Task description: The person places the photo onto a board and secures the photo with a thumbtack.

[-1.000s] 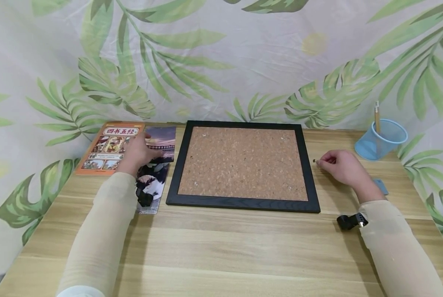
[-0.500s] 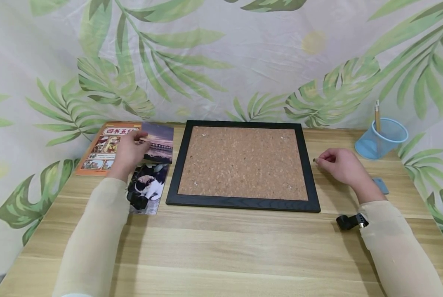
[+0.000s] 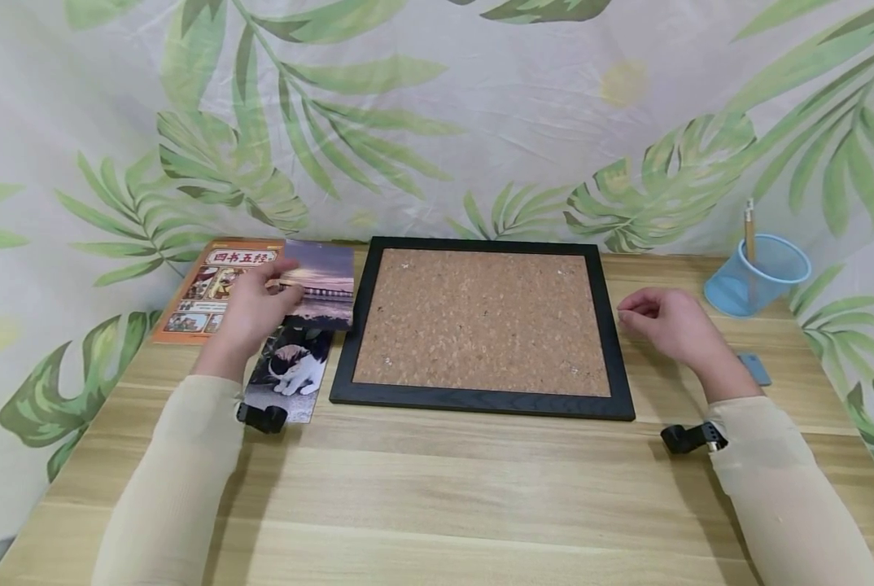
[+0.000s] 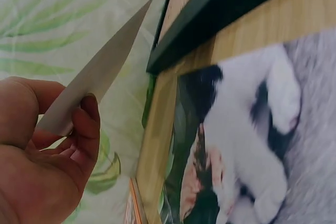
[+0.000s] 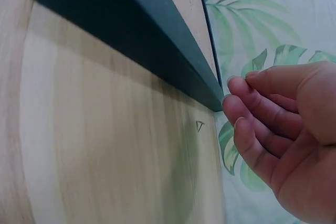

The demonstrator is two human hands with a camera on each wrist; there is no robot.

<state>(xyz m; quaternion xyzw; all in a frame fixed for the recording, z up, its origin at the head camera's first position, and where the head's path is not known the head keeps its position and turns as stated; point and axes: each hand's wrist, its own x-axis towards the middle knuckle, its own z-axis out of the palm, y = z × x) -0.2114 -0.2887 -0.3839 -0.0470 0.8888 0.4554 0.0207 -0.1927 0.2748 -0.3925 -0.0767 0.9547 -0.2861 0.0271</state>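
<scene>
Pinched by its left edge, a sunset pier photo (image 3: 325, 285) is held tilted above the table in my left hand (image 3: 250, 305). The left wrist view shows its pale back (image 4: 94, 85) between thumb and fingers. Below lies a cat photo (image 3: 290, 370), partly covered by the pier photo. Beside the framed corkboard (image 3: 481, 321), my right hand (image 3: 667, 321) has thumb and index fingertips together. In the right wrist view a tiny gold-coloured spot (image 5: 248, 75), apparently a thumbtack, shows between them, mostly hidden. A small pointed metal tack (image 5: 199, 125) lies on the wood nearby.
An orange comic-style book (image 3: 188, 313) lies at the back left, partly behind the left hand. A blue mesh pen cup (image 3: 730, 285) with pencils leans at the back right. A small grey-blue block (image 3: 754, 369) sits behind the right wrist. Leaf-patterned cloth borders the table.
The left hand has drawn the pier photo up off the table, first leftward, then back right toward the corkboard. The right hand has barely moved; the dark speck at its fingertips is now hidden.
</scene>
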